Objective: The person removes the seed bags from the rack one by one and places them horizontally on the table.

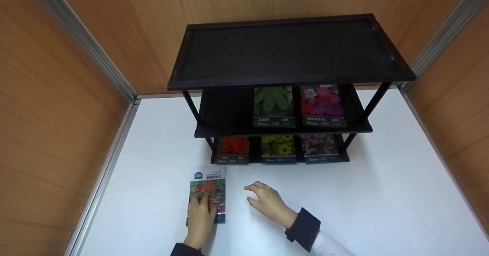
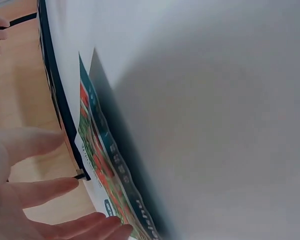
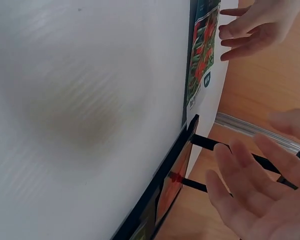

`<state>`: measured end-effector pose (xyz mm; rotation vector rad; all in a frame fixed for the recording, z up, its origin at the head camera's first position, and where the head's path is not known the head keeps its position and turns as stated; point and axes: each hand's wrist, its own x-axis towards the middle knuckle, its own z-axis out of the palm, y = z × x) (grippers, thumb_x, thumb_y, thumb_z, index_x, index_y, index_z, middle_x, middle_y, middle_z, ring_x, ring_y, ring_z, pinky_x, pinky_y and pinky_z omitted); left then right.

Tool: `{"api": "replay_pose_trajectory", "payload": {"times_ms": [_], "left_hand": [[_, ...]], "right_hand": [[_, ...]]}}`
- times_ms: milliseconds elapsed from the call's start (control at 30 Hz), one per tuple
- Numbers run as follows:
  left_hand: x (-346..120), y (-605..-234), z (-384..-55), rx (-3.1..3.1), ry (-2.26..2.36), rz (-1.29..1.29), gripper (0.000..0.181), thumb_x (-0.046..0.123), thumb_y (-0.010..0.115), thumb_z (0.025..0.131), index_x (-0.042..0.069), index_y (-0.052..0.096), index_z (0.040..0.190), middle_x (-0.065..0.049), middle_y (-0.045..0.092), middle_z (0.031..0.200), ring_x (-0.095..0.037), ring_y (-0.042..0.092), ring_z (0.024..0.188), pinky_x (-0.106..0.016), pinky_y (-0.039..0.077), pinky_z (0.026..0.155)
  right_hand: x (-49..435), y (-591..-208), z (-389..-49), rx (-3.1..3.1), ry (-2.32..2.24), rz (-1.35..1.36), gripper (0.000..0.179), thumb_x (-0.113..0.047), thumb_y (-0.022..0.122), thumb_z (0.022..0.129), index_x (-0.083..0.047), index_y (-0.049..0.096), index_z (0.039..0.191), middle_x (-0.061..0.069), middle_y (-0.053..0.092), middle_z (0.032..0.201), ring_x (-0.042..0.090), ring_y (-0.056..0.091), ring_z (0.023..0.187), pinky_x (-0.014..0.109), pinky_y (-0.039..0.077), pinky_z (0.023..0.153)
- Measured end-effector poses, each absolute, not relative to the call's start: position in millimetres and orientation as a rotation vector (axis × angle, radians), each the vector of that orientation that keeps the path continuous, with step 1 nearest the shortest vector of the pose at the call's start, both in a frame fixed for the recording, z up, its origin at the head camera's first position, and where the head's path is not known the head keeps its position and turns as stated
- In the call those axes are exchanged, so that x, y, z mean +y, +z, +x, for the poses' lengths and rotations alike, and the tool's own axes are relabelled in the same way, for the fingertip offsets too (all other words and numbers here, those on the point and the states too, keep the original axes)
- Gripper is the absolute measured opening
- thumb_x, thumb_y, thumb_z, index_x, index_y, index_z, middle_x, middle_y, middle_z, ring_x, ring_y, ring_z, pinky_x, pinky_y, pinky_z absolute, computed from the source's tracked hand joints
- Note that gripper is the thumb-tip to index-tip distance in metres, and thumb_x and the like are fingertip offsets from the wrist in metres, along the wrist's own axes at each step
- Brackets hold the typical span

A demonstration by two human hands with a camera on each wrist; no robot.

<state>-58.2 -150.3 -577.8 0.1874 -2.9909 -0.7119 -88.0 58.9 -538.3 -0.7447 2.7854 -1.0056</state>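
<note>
A seed packet (image 1: 217, 189) printed with red flowers and green leaves lies on the white table, its pale end toward the rack. My left hand (image 1: 200, 214) is over its lower half, fingers spread and loosely extended. In the left wrist view, the fingertips (image 2: 121, 233) overlap the near edge of the packet (image 2: 106, 167), which slopes up off the table at one end. To the right, my right hand (image 1: 269, 200) hovers above the bare table, thumb and fingers apart with nothing between them.
A black tiered rack (image 1: 290, 53) stands at the back. Its middle shelf holds a green-leaf packet (image 1: 274, 107) and a pink-and-purple flower packet (image 1: 323, 105). Red (image 1: 233, 149), yellow (image 1: 279, 149) and pale pink (image 1: 320, 147) flower packets sit on the lowest shelf. Wooden panels (image 1: 49, 133) enclose the table.
</note>
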Motion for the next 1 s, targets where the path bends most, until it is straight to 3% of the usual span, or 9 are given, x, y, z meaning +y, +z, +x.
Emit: {"api": "replay_pose_trajectory", "payload": {"times_ms": [400,1000], "left_hand": [[-143.5,-587.4,-59.7,-3.162,-0.538,0.174,0.060,0.026,0.072,0.070,0.000,0.051,0.121,-0.034,0.040,0.112,-0.045,0.042,0.096,-0.060,0.039,0.071],[-142.8,-587.3,-59.2,-3.181,-0.357,0.094,0.054,0.029,0.070,0.072,0.001,0.055,0.116,-0.031,0.045,0.103,-0.044,0.044,0.094,-0.057,0.042,0.068]], "right_hand": [[81.8,-545.2,-85.8,2.915,-0.811,-1.002,0.025,-0.015,0.060,0.082,-0.005,0.061,0.105,0.004,0.059,0.095,0.017,0.057,0.087,0.027,0.047,0.075],[89.7,-556.1,-81.2,2.898,-0.714,-0.975,0.026,-0.016,0.059,0.083,-0.003,0.061,0.105,0.006,0.060,0.094,0.020,0.058,0.085,0.032,0.048,0.073]]}}
